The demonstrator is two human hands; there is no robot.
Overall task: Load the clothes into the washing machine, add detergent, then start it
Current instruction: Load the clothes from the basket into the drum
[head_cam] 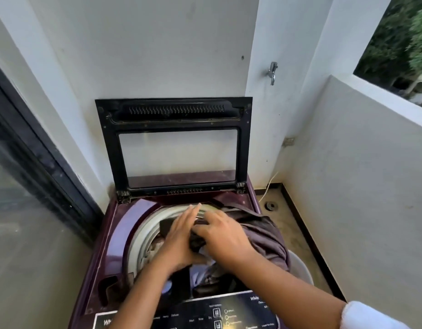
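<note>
A maroon top-loading washing machine [115, 236] stands below me with its black glass lid [174, 146] raised against the wall. Its drum [146, 233] holds mixed clothes. A brownish-purple garment [267, 236] drapes over the drum's right rim. My left hand [179, 236] lies flat with fingers stretched over the drum opening, touching a dark piece of cloth [198, 241]. My right hand [224, 236] presses on the same dark cloth and the purple garment. The control panel [219, 312] runs along the near edge, partly covered by my forearms.
A white wall stands behind the machine, with a metal tap [272, 72] at the upper right. A glass sliding door [27, 186] is on the left. A pale basket rim [300, 267] shows right of the machine, and a floor drain [270, 206] and white cable lie beyond.
</note>
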